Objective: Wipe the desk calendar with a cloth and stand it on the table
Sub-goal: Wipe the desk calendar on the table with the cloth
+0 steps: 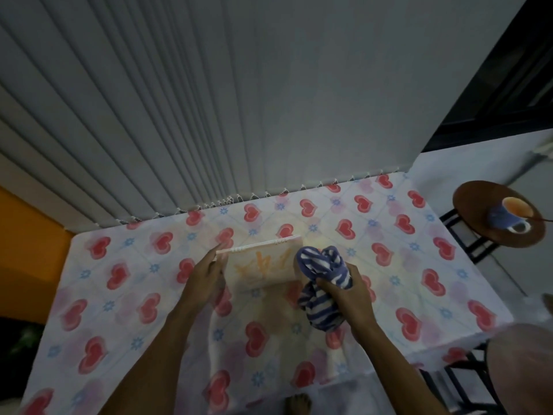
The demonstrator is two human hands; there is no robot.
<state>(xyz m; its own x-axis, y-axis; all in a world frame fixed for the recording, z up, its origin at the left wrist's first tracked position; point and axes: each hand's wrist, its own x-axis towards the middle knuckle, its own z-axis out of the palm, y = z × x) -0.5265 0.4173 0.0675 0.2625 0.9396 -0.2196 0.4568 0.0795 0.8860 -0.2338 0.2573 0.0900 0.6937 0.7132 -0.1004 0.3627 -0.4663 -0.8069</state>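
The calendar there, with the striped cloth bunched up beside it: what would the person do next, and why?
Probably sweep the cloth leftward across the calendar. The left hand steadies its left edge, the right hand holds the cloth at its right edge, and most of the face is uncovered.

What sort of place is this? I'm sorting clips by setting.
Probably a home room: a table under a heart-print tablecloth, vertical window blinds behind it, and a cup on a small round stool.

Both forearms are bare up to the frame edge, with no sleeves, watch, bracelet or rings showing. The left hand (206, 275) and right hand (344, 298) wear no gloves. A bare foot (297, 404) shows at the bottom edge
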